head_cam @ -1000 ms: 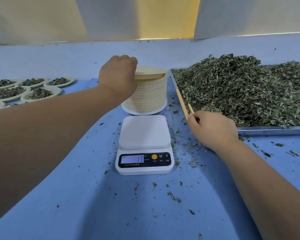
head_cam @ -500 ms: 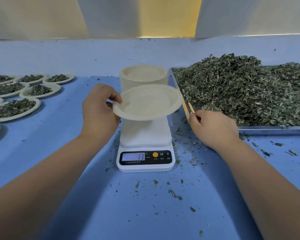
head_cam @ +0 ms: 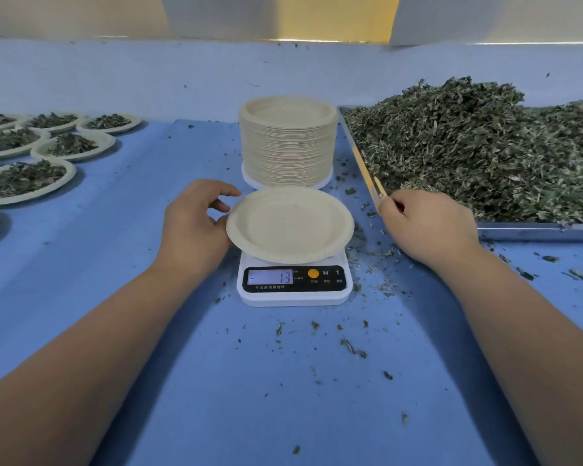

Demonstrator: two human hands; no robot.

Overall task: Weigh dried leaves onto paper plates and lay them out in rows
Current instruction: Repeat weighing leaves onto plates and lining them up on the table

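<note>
An empty paper plate [head_cam: 290, 225] lies on the white kitchen scale [head_cam: 295, 284], whose display reads 13. My left hand [head_cam: 196, 227] is at the plate's left rim, its fingers loosely curled and lifted off the rim, with only the heel of the thumb touching it. My right hand [head_cam: 424, 223] grips a pair of thin wooden sticks [head_cam: 379, 187] at the near left corner of the metal tray [head_cam: 535, 228]. The tray is heaped with dried leaves [head_cam: 478, 146]. Behind the scale stands a tall stack of paper plates [head_cam: 287, 142].
Several filled plates [head_cam: 24, 178] lie in rows at the far left on the blue cloth [head_cam: 132, 264]. Leaf crumbs are scattered around the scale and before the tray. A pale wall runs along the back.
My left hand took a plate off the stack, brought it down onto the scale and loosened its hold. My right hand has stayed at the tray corner with the sticks.
</note>
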